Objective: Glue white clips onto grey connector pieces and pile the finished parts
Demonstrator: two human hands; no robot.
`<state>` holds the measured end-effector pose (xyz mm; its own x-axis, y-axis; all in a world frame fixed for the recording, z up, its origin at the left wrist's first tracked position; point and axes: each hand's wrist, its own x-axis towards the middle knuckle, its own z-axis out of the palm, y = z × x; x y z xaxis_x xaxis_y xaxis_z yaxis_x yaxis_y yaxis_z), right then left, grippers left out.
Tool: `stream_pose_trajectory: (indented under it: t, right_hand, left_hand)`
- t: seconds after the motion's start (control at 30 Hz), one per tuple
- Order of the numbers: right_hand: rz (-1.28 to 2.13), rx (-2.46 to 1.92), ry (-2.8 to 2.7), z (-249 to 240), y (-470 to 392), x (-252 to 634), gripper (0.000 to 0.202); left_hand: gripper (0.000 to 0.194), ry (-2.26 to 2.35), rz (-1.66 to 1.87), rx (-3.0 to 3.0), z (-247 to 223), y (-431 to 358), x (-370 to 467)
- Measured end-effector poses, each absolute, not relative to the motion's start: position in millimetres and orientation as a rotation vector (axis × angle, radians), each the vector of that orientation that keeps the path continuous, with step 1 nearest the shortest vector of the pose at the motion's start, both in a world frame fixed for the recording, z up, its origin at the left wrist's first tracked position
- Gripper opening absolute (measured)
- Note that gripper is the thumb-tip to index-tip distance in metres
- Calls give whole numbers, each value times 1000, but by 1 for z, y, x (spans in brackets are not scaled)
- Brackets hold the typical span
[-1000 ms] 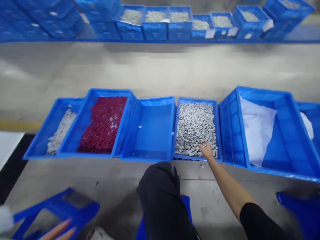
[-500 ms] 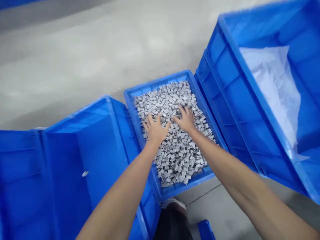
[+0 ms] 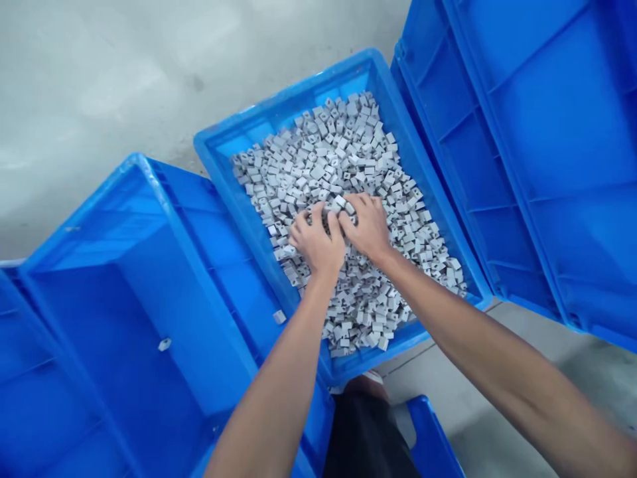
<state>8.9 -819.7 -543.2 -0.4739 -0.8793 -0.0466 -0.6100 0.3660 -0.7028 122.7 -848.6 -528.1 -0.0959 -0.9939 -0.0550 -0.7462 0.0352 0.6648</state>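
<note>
A shallow blue bin [image 3: 279, 113] on the concrete floor is filled with several small grey block-shaped parts [image 3: 323, 153]. Both my hands are down in the pile near its middle, side by side and touching. My left hand [image 3: 314, 240] has its fingers curled into the parts. My right hand [image 3: 365, 224] is cupped the same way, fingers closed around a clump of parts between the two hands. The fingertips are buried in the pile.
A deep blue bin [image 3: 124, 279] stands to the left, holding one or two loose grey parts [image 3: 164, 344]. A larger deep blue bin [image 3: 537, 133] stands at the right. Bare concrete floor [image 3: 99, 73] lies beyond. My dark trouser leg [image 3: 363, 438] is below.
The view has come in closer over the bin. My hands went from lying flat and spread on the pile to curling together, gathering parts between them.
</note>
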Motion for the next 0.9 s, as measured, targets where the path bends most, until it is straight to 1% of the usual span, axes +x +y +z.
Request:
stream_pose_trajectory:
  t: [0.1,0.2,0.33,0.43,0.53,0.63,0.73,0.83,0.9]
  right_hand:
    - [-1009,-1293,2159,-543,-801,17,35]
    - [-1164,-1241,2105,-544,-781,32,38]
    - [-1364,-1127,2021,-543,-766,52,33]
    - [-1496,-1009,1939,-538,-768,57,31]
    - [-1609,-867,1864,-524,-769,60,29]
    - [-1712,-697,1857,-498,-763,65,24]
    - [-1823,-544,1881,-458,-756,68,25]
    - [-1941,-430,1883,-404,-753,68,25]
    - [-2028,-362,1899,-360,-752,67,23]
  left_hand:
    - [41,-1785,-912,1571,-532,-825,129]
    - [48,-1684,-982,1519,-535,-802,134]
    - [55,-1460,-1091,1511,-542,-780,137]
    - [56,-1286,-1171,1510,-544,-778,133]
    - [54,-1191,-1258,1473,-531,-782,128]
    - [49,-1184,-1343,1401,-500,-786,125]
    - [44,-1229,-1402,1307,-456,-786,121]
    - [36,-1306,-1407,1205,-400,-786,114]
    - [27,-1369,-1396,1118,-357,-786,108]
